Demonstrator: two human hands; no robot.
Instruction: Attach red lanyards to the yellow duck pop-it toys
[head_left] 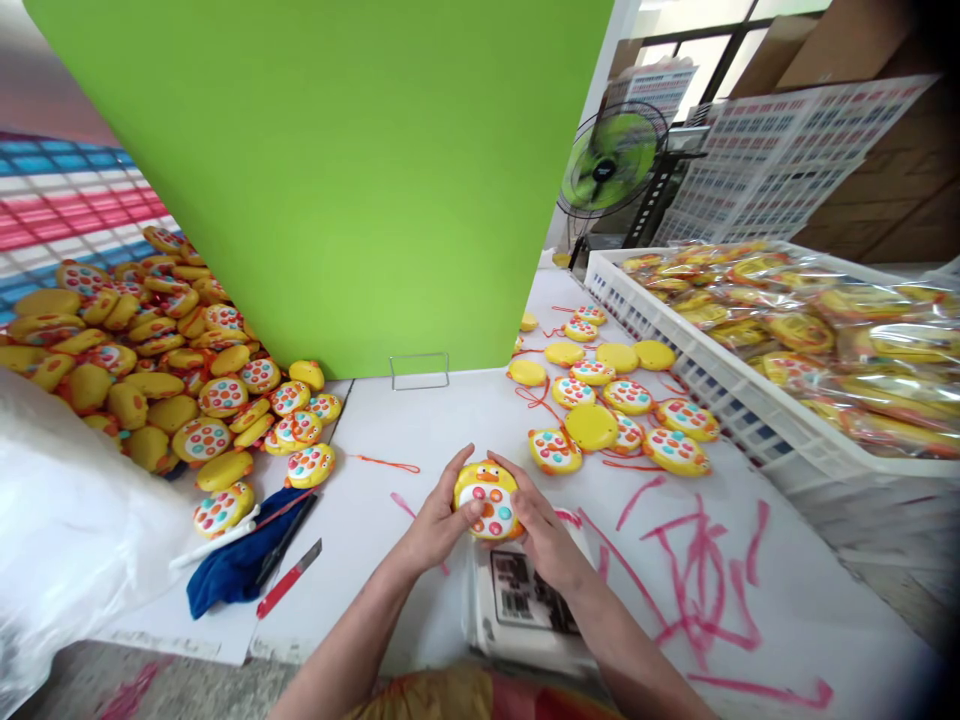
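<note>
Between my two hands is a yellow duck-shaped toy (489, 500), its white front with coloured round buttons turned up toward me. My left hand (444, 515) grips its left side, the thumb lying on the buttons. Fingers of my right hand (538, 520) close round the right edge. Below the hands lies a clear-wrapped pack with a printed label (517, 590). An orange cord loop (386, 463) rests on the table to the left. Several more duck toys (590, 428) are spread to the right, some face up, some showing plain yellow backs.
A big heap of duck toys (161, 385) fills the left. Nearby lie a blue cloth (217, 580), a red-handled knife (289, 580) and a plastic bag (67, 540). A green board (360, 180) stands ahead. To the right, a white crate (675, 370) holds bagged toys; behind is a fan (611, 165).
</note>
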